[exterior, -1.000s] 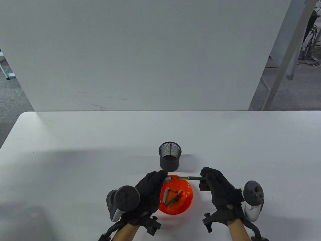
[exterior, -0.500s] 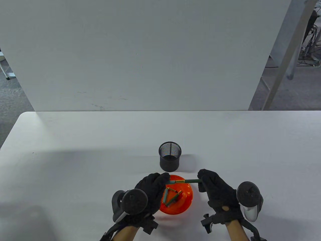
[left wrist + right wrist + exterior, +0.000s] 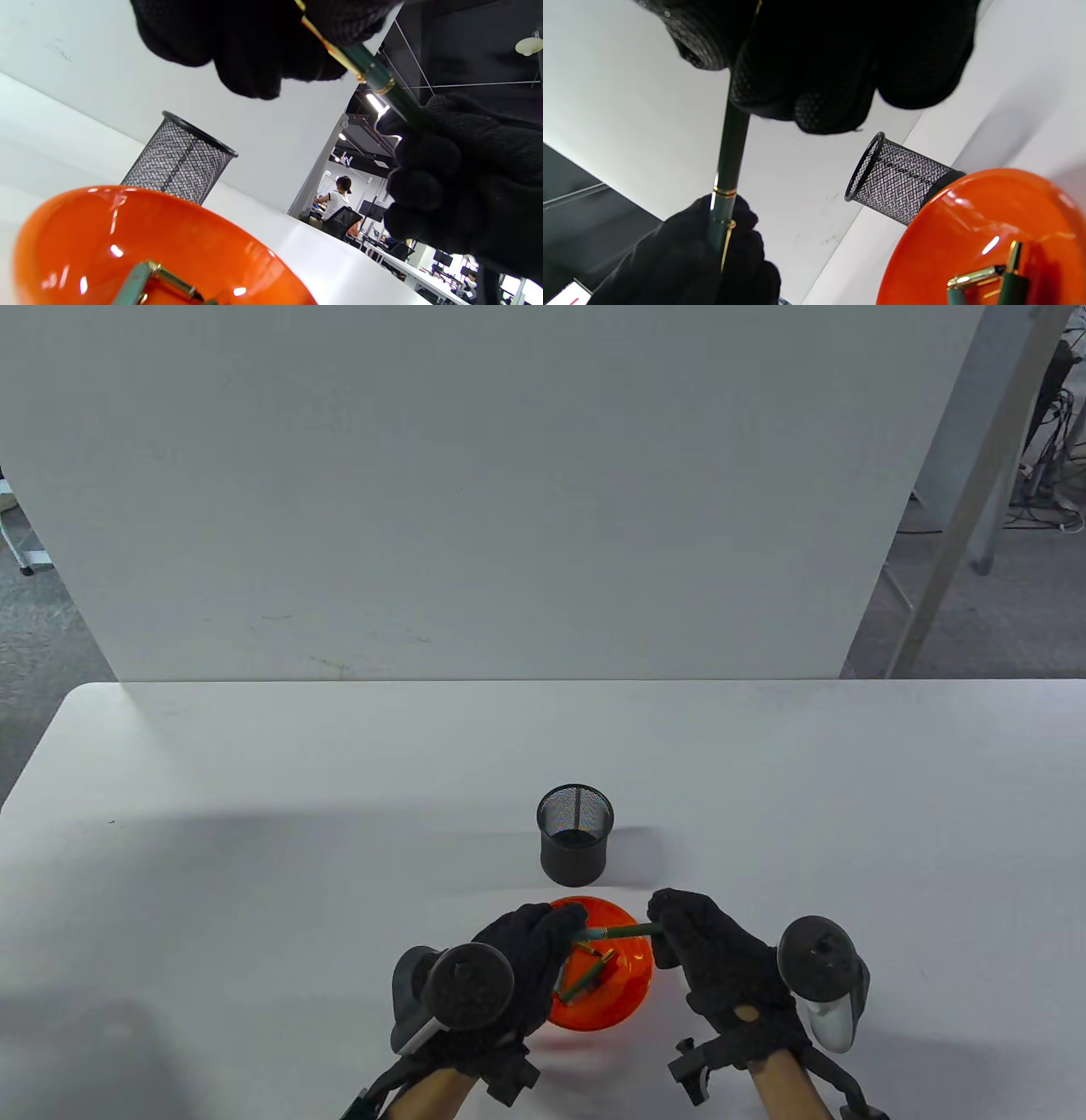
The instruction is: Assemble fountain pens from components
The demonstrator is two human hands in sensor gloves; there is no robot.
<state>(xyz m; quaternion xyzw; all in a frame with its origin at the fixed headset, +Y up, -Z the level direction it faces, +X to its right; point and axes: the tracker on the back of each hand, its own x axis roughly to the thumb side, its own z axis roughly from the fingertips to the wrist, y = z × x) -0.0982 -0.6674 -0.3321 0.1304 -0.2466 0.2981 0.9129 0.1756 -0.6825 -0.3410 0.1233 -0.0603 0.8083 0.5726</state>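
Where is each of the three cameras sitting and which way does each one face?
Table view: high, looking down at the white table; both gloved hands, trackers and forearms show, left hand, right hand.
Left wrist view: low under the left hand, tilted up across the orange bowl toward the backboard; both hands' fingers show.
Right wrist view: low under the right hand, tilted, facing the left hand; both hands' fingers show.
Shared: all three show the green pen held between both hands, the mesh pen cup and the bowl.

I see a slim dark green fountain pen with gold rings (image 3: 624, 931), cap end left, lying level just above the near glossy orange plastic bowl (image 3: 632, 963). In that bowl: loose green and gold pen pieces (image 3: 587, 976), tilted.
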